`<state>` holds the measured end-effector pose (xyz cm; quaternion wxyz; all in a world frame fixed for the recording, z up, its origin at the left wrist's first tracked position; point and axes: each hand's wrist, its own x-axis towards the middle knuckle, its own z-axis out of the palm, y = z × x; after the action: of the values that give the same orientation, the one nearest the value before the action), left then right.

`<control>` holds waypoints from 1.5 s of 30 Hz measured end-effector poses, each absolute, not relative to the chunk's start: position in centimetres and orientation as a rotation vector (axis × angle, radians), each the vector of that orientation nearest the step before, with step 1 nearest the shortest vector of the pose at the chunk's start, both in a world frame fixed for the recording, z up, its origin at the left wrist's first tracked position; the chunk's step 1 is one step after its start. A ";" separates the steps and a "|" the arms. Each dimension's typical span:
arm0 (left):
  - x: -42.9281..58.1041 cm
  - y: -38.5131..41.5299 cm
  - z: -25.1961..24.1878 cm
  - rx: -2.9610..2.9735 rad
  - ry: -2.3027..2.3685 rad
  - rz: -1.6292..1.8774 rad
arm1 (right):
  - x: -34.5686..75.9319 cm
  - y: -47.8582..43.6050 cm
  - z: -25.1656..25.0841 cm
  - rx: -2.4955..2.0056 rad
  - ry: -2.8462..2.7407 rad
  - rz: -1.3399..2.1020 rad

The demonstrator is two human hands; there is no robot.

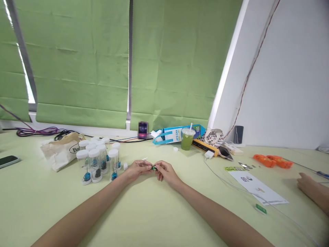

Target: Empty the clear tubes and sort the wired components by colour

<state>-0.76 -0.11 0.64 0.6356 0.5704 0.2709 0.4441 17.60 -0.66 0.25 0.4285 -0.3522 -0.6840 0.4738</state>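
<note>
On the near side of the table [144,219], a green-and-white block [260,208] and, beyond it toward the right edge, a printed sheet [266,194] are laid flat. A co-worker's hand [309,187] is held over that edge. Around the middle, a small green piece [154,168] is pinched between the fingertips of the left hand [138,169] and the right hand [166,172]; being largely covered, its shape can hardly be made out. Leftward, capped clear tubes [94,161] are grouped beside a cloth bag [60,154]. By the far edge, a green drink [187,140] is placed before a blue bag [172,136].
</note>
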 end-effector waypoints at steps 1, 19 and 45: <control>-0.8 -0.1 0.6 1.295 0.620 1.018 | 17.6 -0.6 0.2 -0.883 -1.706 1.184; -0.7 -0.2 0.7 1.258 0.626 1.040 | 17.7 -1.7 1.1 -0.919 -1.722 1.132; -0.7 -0.3 0.8 1.273 0.630 1.018 | 17.7 -0.6 0.0 -0.880 -1.691 1.149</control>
<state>-0.68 -0.28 0.84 0.6417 0.5587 0.2765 0.4468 17.70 -0.58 -0.01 0.4421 -0.3546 -0.6814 0.4632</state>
